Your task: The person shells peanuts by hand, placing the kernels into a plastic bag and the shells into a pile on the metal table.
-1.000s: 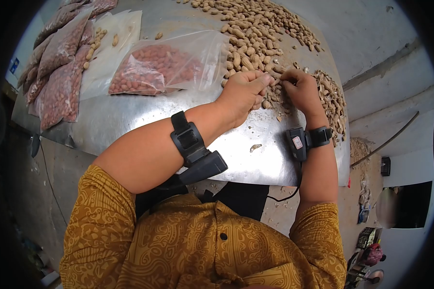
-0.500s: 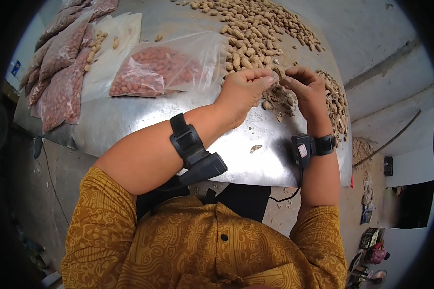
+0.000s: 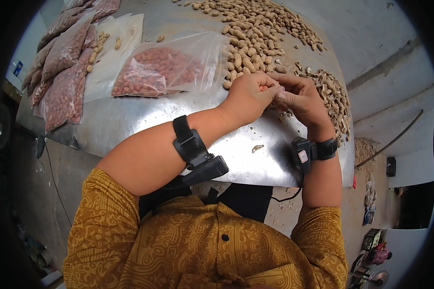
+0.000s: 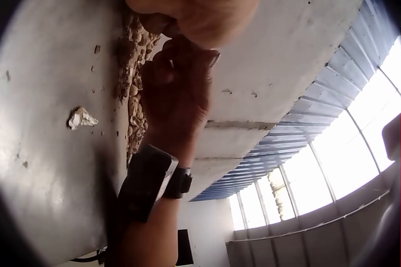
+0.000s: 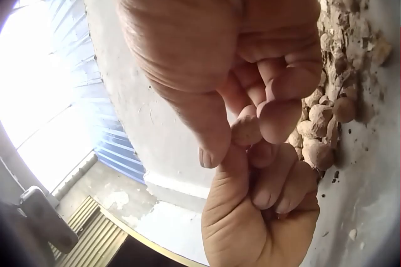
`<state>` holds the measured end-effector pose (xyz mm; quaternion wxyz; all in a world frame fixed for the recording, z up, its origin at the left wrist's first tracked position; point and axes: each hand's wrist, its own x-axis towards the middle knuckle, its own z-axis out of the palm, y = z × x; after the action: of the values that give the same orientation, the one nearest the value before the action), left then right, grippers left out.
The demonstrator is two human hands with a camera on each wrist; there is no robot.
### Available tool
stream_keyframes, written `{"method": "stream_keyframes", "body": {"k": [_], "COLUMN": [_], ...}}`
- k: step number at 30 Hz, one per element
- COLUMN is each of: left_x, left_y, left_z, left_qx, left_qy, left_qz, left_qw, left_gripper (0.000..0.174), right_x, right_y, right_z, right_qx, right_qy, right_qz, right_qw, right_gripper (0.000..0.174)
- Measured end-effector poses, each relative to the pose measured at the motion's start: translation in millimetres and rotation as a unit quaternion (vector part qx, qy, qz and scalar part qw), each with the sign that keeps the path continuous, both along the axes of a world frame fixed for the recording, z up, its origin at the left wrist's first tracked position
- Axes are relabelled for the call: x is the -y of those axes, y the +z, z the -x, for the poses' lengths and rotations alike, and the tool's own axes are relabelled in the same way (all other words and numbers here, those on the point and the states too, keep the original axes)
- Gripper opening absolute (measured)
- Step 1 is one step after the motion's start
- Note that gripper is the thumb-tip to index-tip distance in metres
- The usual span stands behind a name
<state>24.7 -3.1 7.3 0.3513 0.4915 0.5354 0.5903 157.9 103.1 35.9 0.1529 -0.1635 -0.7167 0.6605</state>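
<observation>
Both hands meet fingertip to fingertip over the near edge of a peanut heap. A small tan peanut [image 5: 246, 130] shows between their fingers in the right wrist view; most of it is covered. My right hand [image 3: 307, 103] pinches it with thumb and forefinger. My left hand [image 3: 248, 102] has its curled fingers and thumb against the same peanut from the other side. Unshelled peanuts [image 3: 255, 41] spread behind the hands, and a pile of broken shells [image 3: 330, 94] lies beyond the right hand.
A clear bag of red peanut kernels [image 3: 154, 70] lies left of the heap on the shiny metal table [image 3: 125, 113]. Several filled bags [image 3: 65, 96] are stacked at the far left, near a pale flat bag [image 3: 123, 33] with loose peanuts on it. One shell piece [image 3: 258, 149] lies near the front edge.
Half a second ago the hands were slightly apart with a peanut between the fingertips. The right hand has since come in and turned over toward the left, and the fingers now overlap.
</observation>
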Motion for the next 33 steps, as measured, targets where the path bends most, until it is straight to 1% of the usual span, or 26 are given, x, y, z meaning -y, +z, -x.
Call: {"method": "stream_keyframes", "body": {"k": [3,6,9,12,15,18,22,24,27,30,33], "left_x": [-5,-3,-2,-1,0,0,-2,4,-6,-5,-6], "left_y": [-8,-6,-5,-6,-4,-3,-4,4,-4,-4,-3], "left_z": [2,1,2,2,2,0,1,0,6,5,9], "left_qx": [0.058,0.106,0.116,0.1,0.112,0.185,0.152,0.14,0.139,0.094,0.066], "left_qy": [-0.027,-0.047,-0.05,-0.023,-0.028,-0.047,-0.04,-0.029,-0.061,-0.029,-0.022], "left_qz": [-0.037,-0.042,-0.045,-0.047,-0.048,-0.047,-0.047,-0.044,-0.019,-0.017,-0.033], "left_qw": [0.997,0.992,0.991,0.994,0.992,0.98,0.986,0.989,0.988,0.995,0.997], "left_gripper": [0.019,0.02,0.02,0.02,0.02,0.019,0.018,0.018,0.019,0.019,0.018], "right_x": [3,5,8,7,9,9,9,9,8,10,13], "right_y": [-1,-2,1,-2,-2,-3,-3,-1,3,6,2], "right_z": [2,3,4,5,5,6,6,4,1,1,4], "right_qx": [-0.011,-0.027,-0.02,-0.032,-0.034,-0.044,-0.042,-0.041,-0.043,-0.038,-0.071], "right_qy": [-0.023,-0.037,-0.04,-0.045,-0.057,-0.061,-0.059,-0.051,-0.005,-0.025,-0.053], "right_qz": [-0.029,-0.034,-0.037,-0.039,-0.053,-0.046,-0.042,-0.046,-0.076,-0.119,-0.128], "right_qw": [0.999,0.998,0.998,0.998,0.996,0.996,0.997,0.997,0.996,0.992,0.988], "right_gripper": [0.041,0.039,0.038,0.038,0.036,0.035,0.034,0.034,0.033,0.031,0.031]}}
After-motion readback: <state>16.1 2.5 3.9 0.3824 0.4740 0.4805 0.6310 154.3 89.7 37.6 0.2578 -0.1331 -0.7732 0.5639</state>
